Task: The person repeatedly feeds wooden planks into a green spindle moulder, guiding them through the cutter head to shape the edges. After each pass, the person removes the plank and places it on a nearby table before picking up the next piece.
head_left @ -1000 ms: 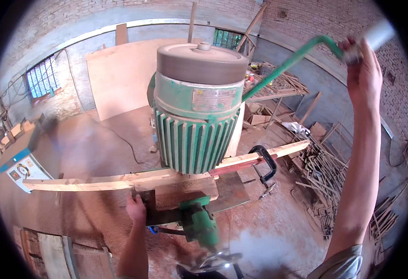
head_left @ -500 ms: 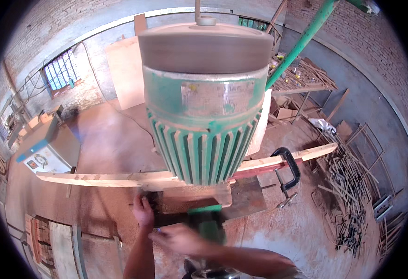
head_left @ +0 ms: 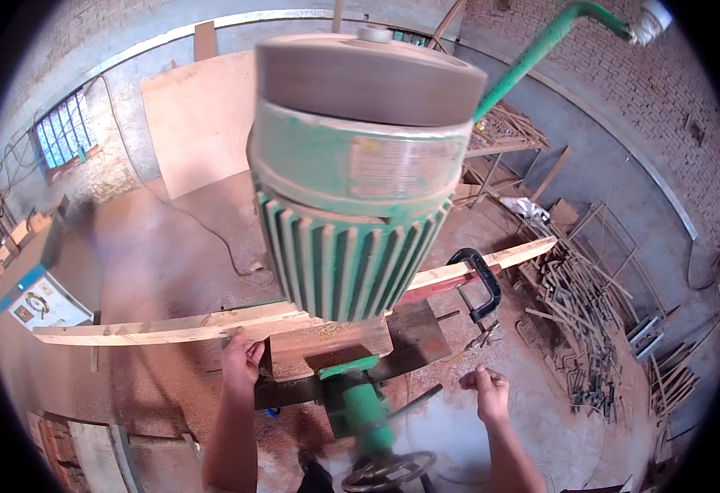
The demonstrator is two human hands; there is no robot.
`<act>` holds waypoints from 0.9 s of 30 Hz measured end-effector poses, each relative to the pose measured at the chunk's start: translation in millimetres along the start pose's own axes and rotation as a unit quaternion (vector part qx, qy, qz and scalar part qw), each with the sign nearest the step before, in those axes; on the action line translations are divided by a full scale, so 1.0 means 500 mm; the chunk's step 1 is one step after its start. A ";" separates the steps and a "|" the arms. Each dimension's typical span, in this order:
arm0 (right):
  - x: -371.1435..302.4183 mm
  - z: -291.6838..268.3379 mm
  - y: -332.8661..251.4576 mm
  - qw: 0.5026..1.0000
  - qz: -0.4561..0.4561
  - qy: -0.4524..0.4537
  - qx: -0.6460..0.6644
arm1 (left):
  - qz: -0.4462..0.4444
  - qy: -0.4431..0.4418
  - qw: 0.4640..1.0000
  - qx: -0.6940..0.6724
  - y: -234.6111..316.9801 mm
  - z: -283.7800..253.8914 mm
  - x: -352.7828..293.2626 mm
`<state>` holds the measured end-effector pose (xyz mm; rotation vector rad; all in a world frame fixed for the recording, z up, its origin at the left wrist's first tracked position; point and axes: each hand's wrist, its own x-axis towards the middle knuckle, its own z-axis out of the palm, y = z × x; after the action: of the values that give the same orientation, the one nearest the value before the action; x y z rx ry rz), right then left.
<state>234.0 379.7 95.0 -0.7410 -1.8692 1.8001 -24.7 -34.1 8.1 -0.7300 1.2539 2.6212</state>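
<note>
A long pale wooden beam (head_left: 171, 327) lies across the machine, passing behind the big green ribbed motor (head_left: 335, 263). At the beam's near edge, left of the motor, my left hand (head_left: 242, 359) has its fingers curled and fingertips against the wood; whether it grips anything else is hidden. A brown wooden block (head_left: 306, 349) with shavings lies just right of that hand. My right hand (head_left: 489, 393) hangs apart from the machine, fingers folded in and nothing visible in them. The nearest part to it is a dark lever (head_left: 419, 400).
A black C-clamp (head_left: 491, 287) grips the beam's right part with a dark red bar. Below are a green column (head_left: 366, 415) and a handwheel (head_left: 388, 472). The motor's pulley (head_left: 368, 82) looks blurred. Metal clamps and rods (head_left: 586, 341) pile up at right; a cabinet (head_left: 52, 283) stands left.
My right hand has left its place across the green column, beside my left forearm, and moved right. My left hand is now at the beam's edge. The whole view has shifted.
</note>
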 end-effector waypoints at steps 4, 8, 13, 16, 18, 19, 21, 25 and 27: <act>-0.058 0.008 -0.059 1.000 -0.008 0.022 0.014 | 0.038 0.024 0.999 -0.025 0.038 -0.088 0.041; -0.099 0.064 -0.099 0.999 -0.041 -0.006 0.009 | 0.068 0.015 0.996 -0.049 0.226 -0.223 0.035; -0.147 0.246 -0.156 0.981 -0.095 -0.163 0.048 | 0.263 0.125 0.954 0.077 0.485 -0.221 -0.112; -0.193 0.437 -0.189 0.943 -0.116 -0.313 0.000 | 0.427 0.073 0.885 0.169 0.544 -0.130 -0.215; -0.230 0.574 -0.211 0.901 -0.179 -0.391 -0.061 | 0.478 0.032 0.819 0.317 0.544 -0.070 -0.286; -0.243 0.631 -0.222 0.870 -0.211 -0.431 -0.108 | 0.508 0.046 0.754 0.413 0.530 -0.039 -0.318; -0.268 0.738 -0.234 0.828 -0.214 -0.466 -0.226 | 0.521 0.053 0.646 0.555 0.493 0.012 -0.374; -0.300 0.823 -0.210 0.897 -0.112 -0.420 -0.084 | 0.558 -0.031 0.585 0.588 0.431 0.033 -0.408; -0.290 0.810 -0.180 0.910 0.049 -0.412 -0.004 | 0.417 -0.139 0.815 0.376 0.405 -0.018 -0.388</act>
<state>76.0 -23.6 169.4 -0.0319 -2.3522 2.4076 80.8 -155.8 237.5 0.4354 2.6573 2.1626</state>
